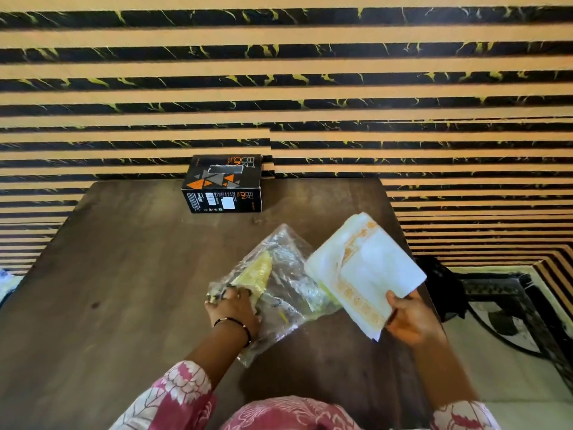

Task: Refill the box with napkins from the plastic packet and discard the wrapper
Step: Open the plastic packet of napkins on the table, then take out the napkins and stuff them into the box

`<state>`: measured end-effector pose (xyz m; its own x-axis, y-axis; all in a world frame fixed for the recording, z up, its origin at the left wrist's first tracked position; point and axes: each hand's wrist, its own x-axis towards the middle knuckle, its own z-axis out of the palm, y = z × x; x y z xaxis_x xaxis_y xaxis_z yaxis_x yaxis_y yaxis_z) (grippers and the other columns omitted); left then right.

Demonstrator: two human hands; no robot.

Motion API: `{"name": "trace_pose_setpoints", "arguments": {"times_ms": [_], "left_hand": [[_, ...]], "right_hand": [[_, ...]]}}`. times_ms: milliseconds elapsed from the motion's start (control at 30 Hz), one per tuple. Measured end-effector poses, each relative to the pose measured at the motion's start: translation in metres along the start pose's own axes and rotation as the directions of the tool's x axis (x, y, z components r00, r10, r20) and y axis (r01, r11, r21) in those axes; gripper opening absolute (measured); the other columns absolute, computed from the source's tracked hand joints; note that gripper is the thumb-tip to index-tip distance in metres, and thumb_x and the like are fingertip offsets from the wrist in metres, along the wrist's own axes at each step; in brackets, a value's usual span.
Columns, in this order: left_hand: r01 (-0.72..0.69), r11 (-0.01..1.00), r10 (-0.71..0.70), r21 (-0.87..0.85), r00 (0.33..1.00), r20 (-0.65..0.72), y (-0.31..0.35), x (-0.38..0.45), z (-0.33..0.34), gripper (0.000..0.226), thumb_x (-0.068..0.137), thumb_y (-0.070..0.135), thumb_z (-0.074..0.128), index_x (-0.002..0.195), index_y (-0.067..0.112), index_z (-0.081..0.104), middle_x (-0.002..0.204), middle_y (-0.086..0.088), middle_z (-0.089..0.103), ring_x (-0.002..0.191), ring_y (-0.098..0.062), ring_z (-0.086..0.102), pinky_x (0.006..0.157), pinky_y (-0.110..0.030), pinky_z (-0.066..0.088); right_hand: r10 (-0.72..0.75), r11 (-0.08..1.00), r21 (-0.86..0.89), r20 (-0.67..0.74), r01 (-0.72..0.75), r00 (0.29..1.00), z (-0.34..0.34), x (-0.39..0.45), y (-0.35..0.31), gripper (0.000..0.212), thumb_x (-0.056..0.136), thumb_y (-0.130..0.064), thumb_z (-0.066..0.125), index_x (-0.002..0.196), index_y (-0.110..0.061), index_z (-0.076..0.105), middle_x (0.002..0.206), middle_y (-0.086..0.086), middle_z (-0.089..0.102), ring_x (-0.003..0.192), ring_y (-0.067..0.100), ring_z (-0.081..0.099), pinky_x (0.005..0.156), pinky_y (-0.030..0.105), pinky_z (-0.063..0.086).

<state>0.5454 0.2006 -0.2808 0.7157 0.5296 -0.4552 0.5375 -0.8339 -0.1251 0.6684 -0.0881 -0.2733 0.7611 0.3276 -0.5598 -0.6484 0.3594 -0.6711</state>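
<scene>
Right hand (409,321) pinches the near corner of the napkin stack (366,274), held above the table (124,274). Left hand (234,308) presses the plastic packet (285,293) flat, fingers closed on it. Napkins look light, soft and prone to fanning; grip the stack across its full thickness. The box (223,184) stands at the table's far edge.
</scene>
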Motion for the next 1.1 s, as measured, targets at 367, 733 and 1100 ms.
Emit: {"name": "trace_pose_setpoints", "arguments": {"times_ms": [367, 733, 1100], "left_hand": [[-0.048, 0.962, 0.02, 0.267, 0.994, 0.107, 0.016, -0.015, 0.001, 0.042, 0.098, 0.033, 0.033, 0.129, 0.01, 0.049, 0.131, -0.013, 0.05, 0.119, -0.036, 0.046, 0.094, -0.04, 0.046], [0.006, 0.958, -0.076, -0.288, 0.969, -0.234, 0.023, -0.05, -0.01, 0.043, 0.091, 0.041, 0.045, 0.122, 0.011, 0.048, 0.125, -0.012, 0.052, 0.117, -0.031, 0.047, 0.094, -0.039, 0.041], [-0.197, 0.952, 0.126, -0.234, 0.949, -0.288, -0.011, -0.029, 0.052, 0.084, 0.077, 0.062, 0.005, 0.148, 0.016, 0.003, 0.158, -0.005, -0.001, 0.145, -0.024, -0.005, 0.113, -0.038, -0.012]], "right_hand": [[0.022, 0.955, 0.296, -0.101, 0.009, 0.995, 0.01, -0.014, 0.06, 0.034, 0.093, -0.003, 0.043, 0.124, -0.015, 0.049, 0.097, 0.005, 0.074, 0.098, 0.028, 0.066, 0.058, 0.036, 0.06], [-0.005, 0.933, -0.358, 0.12, 0.048, 0.993, 0.05, -0.05, 0.072, 0.02, 0.095, -0.007, 0.044, 0.085, -0.007, 0.061, 0.075, 0.01, 0.069, 0.063, 0.019, 0.065, 0.058, 0.026, 0.054], [-0.027, -0.403, -0.763, 0.561, 0.504, 0.827, 0.121, 0.003, 0.129, 0.071, 0.089, -0.057, 0.004, 0.148, -0.017, -0.002, 0.157, 0.002, -0.015, 0.144, 0.021, -0.017, 0.114, 0.038, -0.011]]}}
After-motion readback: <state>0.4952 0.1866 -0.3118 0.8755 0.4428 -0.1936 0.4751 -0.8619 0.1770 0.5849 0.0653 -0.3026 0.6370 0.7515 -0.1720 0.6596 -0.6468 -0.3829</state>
